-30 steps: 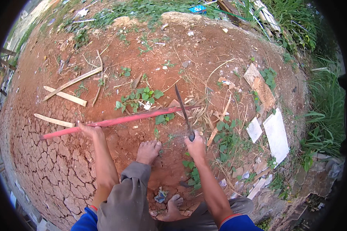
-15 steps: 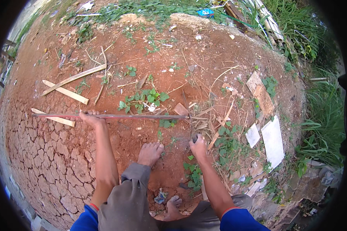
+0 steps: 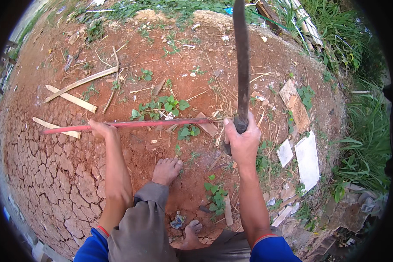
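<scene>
In my left hand [image 3: 101, 129] is a long, thin pole with red faces [image 3: 161, 123], gripped nearer its left end and held roughly level across the view. Its right end is over a small reddish-brown block [image 3: 208, 127] on the soil; whether they touch I cannot tell. My right hand [image 3: 245, 142] grips the dark handle of a machete [image 3: 242, 56], its long dark blade raised and pointing away from me. The machete is just right of the pole's end. Thin wood chips [image 3: 220, 139] lie beneath, partly hidden by the right hand.
Several pale pointed wood strips [image 3: 76, 101] lie at the left on cracked red soil [image 3: 48, 170]. My bare foot [image 3: 167, 171] is near the middle. White board pieces [image 3: 308, 161] and a brown board [image 3: 296, 107] lie at the right, with tall grass [image 3: 364, 144] beyond. Low green plants [image 3: 168, 105] grow ahead.
My right hand has risen from near the ground, bringing the machete blade up into clear view. The pole has turned slightly, its right end moving up and its red side now showing.
</scene>
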`<state>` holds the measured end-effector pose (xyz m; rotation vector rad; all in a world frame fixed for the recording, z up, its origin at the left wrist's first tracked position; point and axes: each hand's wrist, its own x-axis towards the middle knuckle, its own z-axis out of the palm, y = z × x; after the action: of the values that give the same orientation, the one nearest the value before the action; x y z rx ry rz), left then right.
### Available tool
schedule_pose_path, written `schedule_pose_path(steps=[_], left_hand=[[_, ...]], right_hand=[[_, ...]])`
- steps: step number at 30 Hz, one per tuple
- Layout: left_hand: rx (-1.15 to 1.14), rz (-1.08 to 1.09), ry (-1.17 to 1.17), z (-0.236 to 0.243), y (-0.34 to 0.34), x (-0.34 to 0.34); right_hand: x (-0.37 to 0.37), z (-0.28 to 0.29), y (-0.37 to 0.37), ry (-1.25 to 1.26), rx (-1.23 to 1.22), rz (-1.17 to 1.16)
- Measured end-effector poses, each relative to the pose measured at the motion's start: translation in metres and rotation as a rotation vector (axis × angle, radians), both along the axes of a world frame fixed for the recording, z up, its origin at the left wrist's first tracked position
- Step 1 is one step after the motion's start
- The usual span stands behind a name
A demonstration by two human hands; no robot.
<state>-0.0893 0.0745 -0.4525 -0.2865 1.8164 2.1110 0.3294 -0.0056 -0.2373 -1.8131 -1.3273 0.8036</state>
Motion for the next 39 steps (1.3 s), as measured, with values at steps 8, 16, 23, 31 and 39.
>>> schedule_pose_path(steps=[8, 16, 23, 31, 39], left_hand=[[-0.007, 0.028, -0.034, 0.008, -0.009, 0.0], [0.025, 0.016, -0.052, 0.003, -0.025, -0.005], [0.038, 0.029, -0.04, -0.002, -0.034, -0.012], [0.079, 0.034, -0.066, 0.005, -0.047, -0.005], [0.068, 0.021, -0.058, -0.006, -0.054, -0.007]], right_hand=[[0.015, -0.133, -0.046, -0.594, -0.703, 0.122], [0.017, -0.133, -0.022, -0.114, -0.362, 0.052], [0.004, -0.032, -0.018, 0.163, 0.422, -0.074], [0.032, -0.16, -0.071, 0.679, -0.804, -0.176], [0.019, -0.043, -0.031, 0.166, 0.444, -0.077]])
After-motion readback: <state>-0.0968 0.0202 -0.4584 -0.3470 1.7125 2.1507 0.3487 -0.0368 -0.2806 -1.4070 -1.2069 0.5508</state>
